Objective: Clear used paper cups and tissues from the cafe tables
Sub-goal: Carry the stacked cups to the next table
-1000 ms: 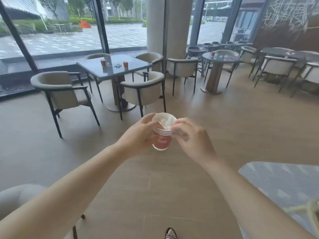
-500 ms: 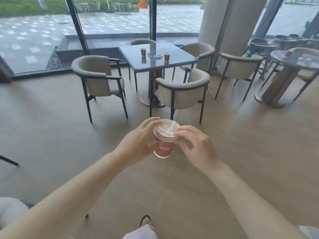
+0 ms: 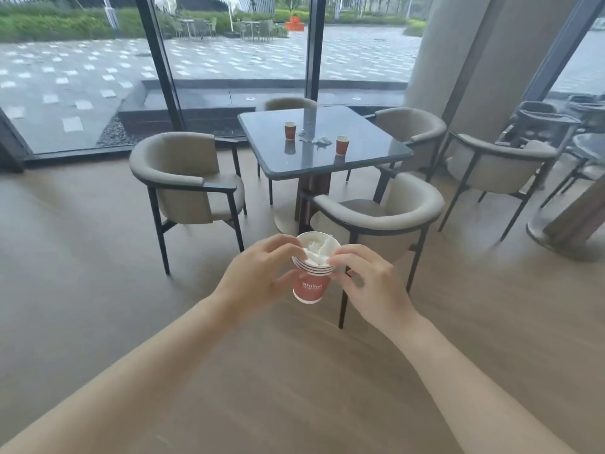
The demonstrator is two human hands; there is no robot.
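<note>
Left hand wraps the nested stack of cups at lower centre of frame, thumb over the near rims, fingers curled round the red wall. Right hand pinches at the rim on the other side, fingertips pressed to the top edge beside the wadded tissue stuffed in the mouth.

Rims count four, maybe five — banding too fine to be sure. The stack looks light and thin-walled; a hard squeeze would likely crush it, so the best hold is low on the wall with a light pinch at the rolled rims, where the paper is stiffest. The tissue is soft and loose and could lift out if the stack tips.

Outward: the square table sits at upper centre, well apart from the hands, with four chairs round it. On it stand two single red cups — left cup and right cup — upright, apart. Between them lie crumpled tissues, two or three pieces; the exact number cannot be told. Further tables at right edge are too cropped to count litter.
</note>
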